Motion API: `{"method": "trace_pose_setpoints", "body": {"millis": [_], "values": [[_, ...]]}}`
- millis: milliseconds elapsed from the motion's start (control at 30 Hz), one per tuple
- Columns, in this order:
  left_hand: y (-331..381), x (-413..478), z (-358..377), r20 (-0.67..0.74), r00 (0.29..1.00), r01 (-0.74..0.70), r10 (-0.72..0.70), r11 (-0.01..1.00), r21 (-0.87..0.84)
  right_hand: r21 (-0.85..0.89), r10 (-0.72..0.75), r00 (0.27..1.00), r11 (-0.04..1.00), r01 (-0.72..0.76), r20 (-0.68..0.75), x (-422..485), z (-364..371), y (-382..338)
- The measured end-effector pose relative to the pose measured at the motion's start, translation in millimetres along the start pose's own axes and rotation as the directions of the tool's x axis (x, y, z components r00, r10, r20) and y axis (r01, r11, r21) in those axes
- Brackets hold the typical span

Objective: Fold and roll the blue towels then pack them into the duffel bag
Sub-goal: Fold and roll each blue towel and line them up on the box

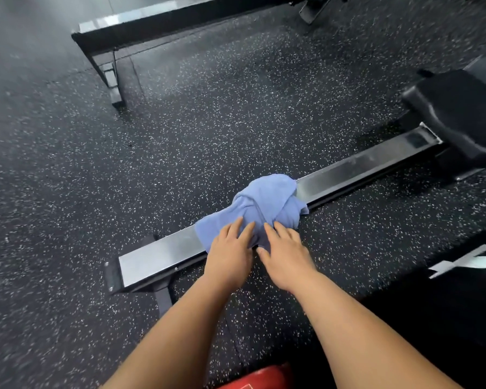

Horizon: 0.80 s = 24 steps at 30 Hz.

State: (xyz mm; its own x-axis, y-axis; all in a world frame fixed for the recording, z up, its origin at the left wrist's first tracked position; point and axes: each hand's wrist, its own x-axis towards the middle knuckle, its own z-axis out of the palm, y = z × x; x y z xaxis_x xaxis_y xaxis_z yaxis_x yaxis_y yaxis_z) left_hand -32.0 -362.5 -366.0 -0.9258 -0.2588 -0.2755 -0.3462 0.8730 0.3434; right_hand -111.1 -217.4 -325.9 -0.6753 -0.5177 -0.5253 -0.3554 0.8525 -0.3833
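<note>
A crumpled blue towel (260, 204) lies draped across a long metal rail (362, 164) of a gym machine. My left hand (230, 255) rests on the towel's near left edge with its fingers straight and spread. Beside it, my right hand (285, 255) lies on the towel's near right edge, fingers also straight. Both hands touch the cloth from the near side. No duffel bag is clearly in view.
The speckled black rubber floor (180, 153) surrounds the rail. A black padded seat (460, 113) sits at the rail's far right end. Another black machine frame (118, 43) stands at the back left. A red object (257, 379) shows at the bottom edge.
</note>
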Motion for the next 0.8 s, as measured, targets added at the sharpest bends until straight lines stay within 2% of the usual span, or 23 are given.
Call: {"method": "trace_pose_setpoints", "body": {"millis": [333, 633, 800], "values": [[0, -3, -26, 0.022, 1.0, -0.02, 0.019, 0.999, 0.035, 0.167, -0.002, 0.987, 0.985, 0.029, -0.158, 2, -41, 3], [13, -13, -77, 0.035, 0.999, 0.026, -0.026, 1.0, 0.009, 0.118, -0.193, 0.963, 0.969, 0.217, -0.186, -22, -127, -36], [21, -22, -112, -0.01, 0.999, 0.038, -0.039, 0.998, -0.047, 0.194, -0.189, 0.941, 0.949, 0.249, -0.282, -45, -155, -52]]}}
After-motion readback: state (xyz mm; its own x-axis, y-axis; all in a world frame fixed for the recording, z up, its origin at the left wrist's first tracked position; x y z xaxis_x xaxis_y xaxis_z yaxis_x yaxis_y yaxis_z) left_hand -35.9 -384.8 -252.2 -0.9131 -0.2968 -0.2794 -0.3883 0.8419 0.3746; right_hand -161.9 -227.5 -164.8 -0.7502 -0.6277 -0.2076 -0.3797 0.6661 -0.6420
